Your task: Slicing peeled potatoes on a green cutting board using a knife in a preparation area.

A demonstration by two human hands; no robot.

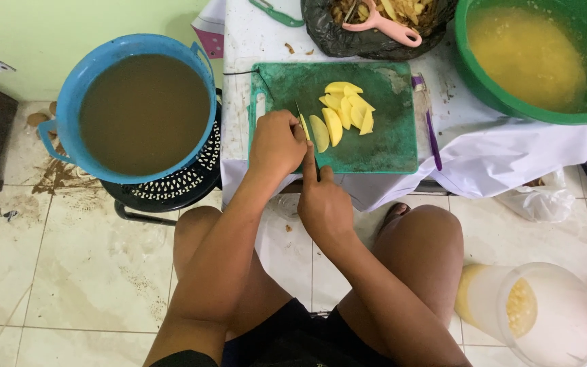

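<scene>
Seen from the head camera, everything arranges itself around the green cutting board (388, 146), which lies on a white-covered table (470, 122). The left hand (276, 143) rests on the board's near-left part, fingers curled down over a yellow potato piece (304, 126), of which only a thin edge shows past the knuckles. The right hand (322, 204) sits just off the board's near edge, closed round the handle of a knife (309, 146); its dark blade runs away from the person across the board, right beside the left fingertips, so the held piece lies immediately left of the blade and the cut slices (343, 112) lie to its right, near the board's middle. The blade's long axis is roughly square to the board's near edge (the left hand is the nearer one to the uncut piece). Left of the board, a blue basin (69, 109) of brown water sits on a black stool (171, 187). Right of it stands a green basin (511, 102) of yellowish water. Beyond the far edge, a black bag of peelings (334, 37) holds a pink peeler (382, 24).
</scene>
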